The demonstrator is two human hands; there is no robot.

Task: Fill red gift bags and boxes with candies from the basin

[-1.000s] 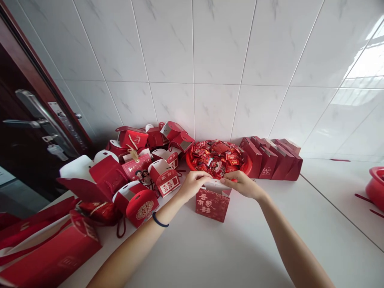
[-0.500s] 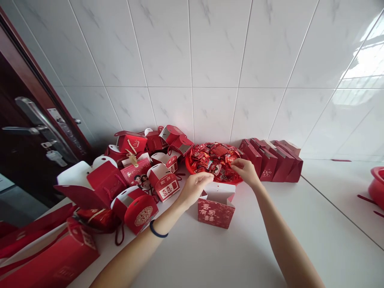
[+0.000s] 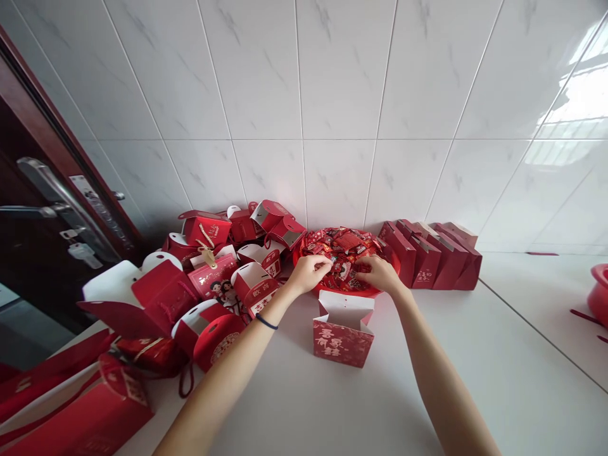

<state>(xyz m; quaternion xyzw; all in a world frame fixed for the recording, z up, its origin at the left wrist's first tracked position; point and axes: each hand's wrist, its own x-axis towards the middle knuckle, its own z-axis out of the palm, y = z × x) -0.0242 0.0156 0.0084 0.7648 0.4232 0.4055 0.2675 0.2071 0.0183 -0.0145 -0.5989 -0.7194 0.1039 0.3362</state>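
A red basin [image 3: 395,269] full of small red-wrapped candies [image 3: 349,239] stands against the wall, and both hands reach over its near side. My left hand [image 3: 308,273] is closed in a pinch at a wrapped candy on the basin's left; the fingertips partly hide it. To the right, my right hand [image 3: 381,273] has its thumb and fingers apart, touching the candies, with nothing visible held. In front of the basin, between my forearms, a red paper gift box [image 3: 342,343] with white lettering stands upright, its top open. Neither hand touches the box.
Several red gift boxes [image 3: 256,285] crowd the table's left side, some with cord handles. Larger red bags [image 3: 90,408] lie at the near left. A row of closed dark-red boxes [image 3: 444,259] stands right of the basin. Another red container [image 3: 599,294] is at the right edge.
My left hand has moved forward from above the gift box to the candies. My right hand has lowered into the candies and its pinch has opened. The view has shifted slightly.
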